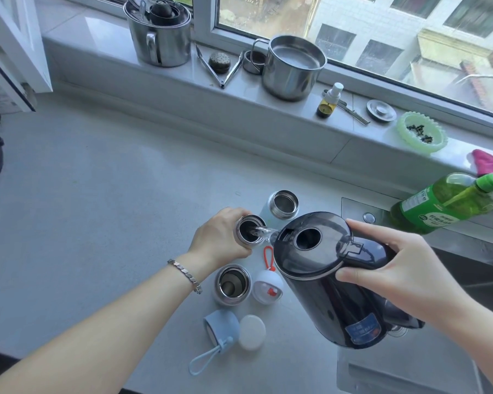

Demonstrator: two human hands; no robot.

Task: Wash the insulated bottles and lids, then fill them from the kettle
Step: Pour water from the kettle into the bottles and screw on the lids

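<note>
My left hand (221, 237) grips an open insulated bottle (249, 231) standing on the grey counter (97, 209). My right hand (396, 268) holds the black kettle (325, 280) by its handle, tilted left, and water streams from its spout into that bottle. Two more open bottles stand close by: a pale one (282, 207) behind and a steel one (232, 284) in front. On the counter lie a white lid with an orange strap (268, 285), a blue lid with a loop (221, 328) and a white cap (251, 332).
A green detergent bottle (444, 203) stands by the sink edge at the right. The windowsill holds two steel pots (160, 35) (293, 66), tongs (219, 69), a small spray bottle (329, 100), a green dish (421, 136) and a pink cloth (490, 163). The sink lies to the lower right.
</note>
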